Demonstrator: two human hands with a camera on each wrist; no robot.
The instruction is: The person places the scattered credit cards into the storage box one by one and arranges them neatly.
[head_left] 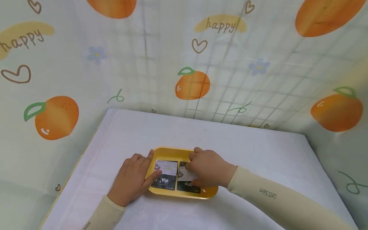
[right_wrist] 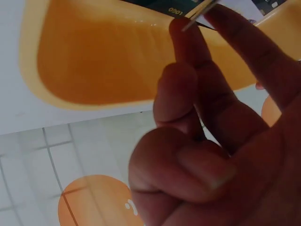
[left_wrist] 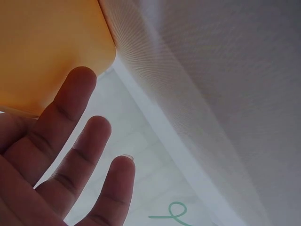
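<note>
A yellow tray (head_left: 172, 195) holds two side-by-side sets of black and white cards. The left cards (head_left: 164, 185) and the right cards (head_left: 184, 187) show "Vip" lettering; the right lettering looks upside down. My left hand (head_left: 131, 179) rests at the tray's left end, its thumb reaching over the rim. In the left wrist view, its straight index finger touches the tray's outer side. My right hand (head_left: 208, 167) reaches over the tray's right half and pinches a thin card (right_wrist: 200, 15), seen edge-on, between thumb and finger. Its other fingers curl inward. That card's face is mostly hidden.
The tray stands on a white tabletop (head_left: 230, 140). Behind and beside the table hangs a pale curtain (head_left: 161, 64) printed with oranges, hearts and "happy" lettering. Grid lines show through the curtain at the back.
</note>
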